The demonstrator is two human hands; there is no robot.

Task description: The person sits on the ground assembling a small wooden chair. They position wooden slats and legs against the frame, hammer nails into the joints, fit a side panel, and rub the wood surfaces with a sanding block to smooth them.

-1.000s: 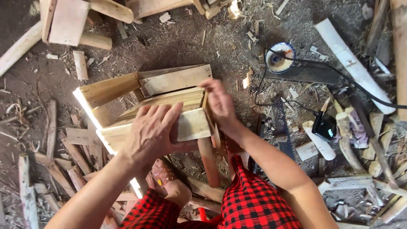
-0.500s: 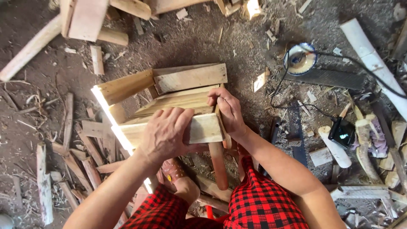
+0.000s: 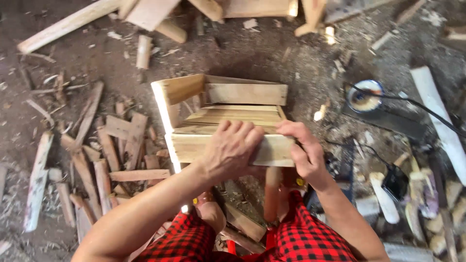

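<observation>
Wood offcuts (image 3: 104, 160) on dirt floor (image 3: 252, 53)

Single head view, looking steeply down from above wooden frame (image 3: 225, 119), close range; frame centre, dirt floor (image 3: 272, 53) beyond, person's knees below frame.

Our left hand (image 3: 232, 148) lies palm down, fingers together and pointing far, forearm bare and reaching in from the near left. Our right hand (image 3: 305, 153) sits just beside it, fingers curled, wrist bent, forearm rising from the near right.
</observation>
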